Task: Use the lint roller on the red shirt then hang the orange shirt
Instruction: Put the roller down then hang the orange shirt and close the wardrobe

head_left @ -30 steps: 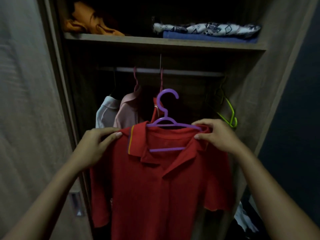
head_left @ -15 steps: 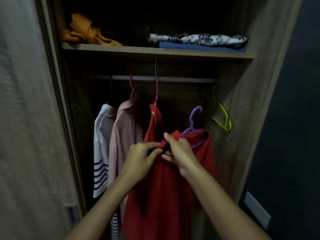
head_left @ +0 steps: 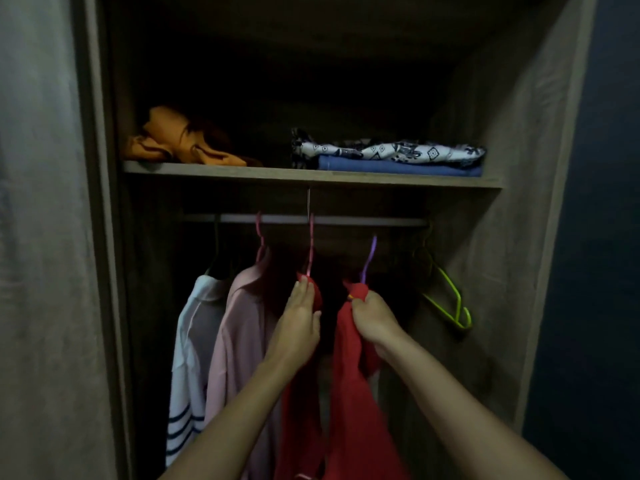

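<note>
While both arms reach up from the bottom of the frame into the open wardrobe (head_left: 540, 140), the contents are as follows. Centre: red shirt (head_left: 360, 403) on a purple hanger (head_left: 367, 261), its hook at the rail (head_left: 332, 220); whether the hook sits fully over the rail is hard to tell in the dim light. Right hand (head_left: 375, 317): fingers closed on the red shirt's collar. Left hand (head_left: 298, 323): fingers extended, pressed flat against a second red garment (head_left: 298, 420) on a pink hanger (head_left: 310, 251), just left of the red shirt. Left of centre: pale pink shirt (head_left: 239, 348), then white striped shirt (head_left: 194, 341). Right: green hanger (head_left: 450, 299), bare. Upper left, on the shelf (head_left: 311, 174): orange shirt (head_left: 173, 138), crumpled. Upper right: patterned cloth (head_left: 388, 150) atop folded blue cloth (head_left: 398, 167).
</note>
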